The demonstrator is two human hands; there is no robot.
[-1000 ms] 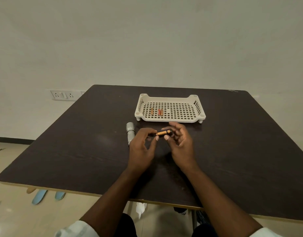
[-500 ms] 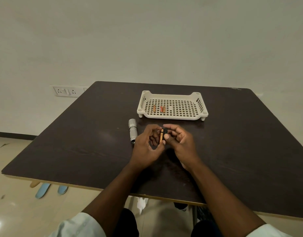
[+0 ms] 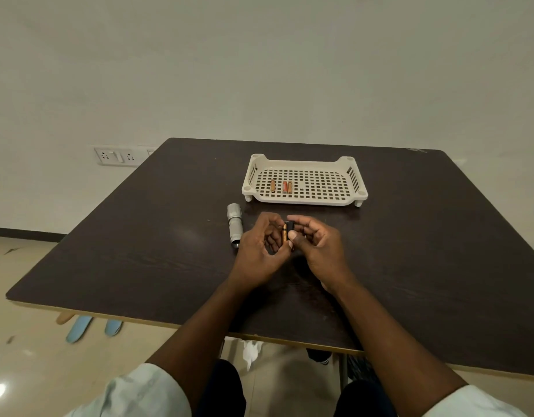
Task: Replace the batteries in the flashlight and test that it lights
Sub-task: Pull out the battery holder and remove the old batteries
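Observation:
A silver flashlight body (image 3: pixel 234 224) lies on the dark table (image 3: pixel 139 251), just left of my hands. Between my hands stands a black battery holder (image 3: pixel 289 227) with a gold battery (image 3: pixel 284 233) along its side, held roughly upright. My right hand (image 3: pixel 318 248) pinches the holder between thumb and fingers. My left hand (image 3: pixel 258 251) has its fingers curled against the battery side of the holder. Three gold and orange batteries (image 3: pixel 281 186) lie in the white tray (image 3: pixel 305 200) beyond my hands.
The perforated white tray sits at the table's far middle. A wall socket panel (image 3: pixel 117 156) is on the wall at left. Blue slippers (image 3: pixel 91 328) lie on the floor under the table's near left edge.
The holder with the battery was turned from lying sideways to standing upright between my hands. The camera view shifted slightly; the flashlight body and tray stayed put.

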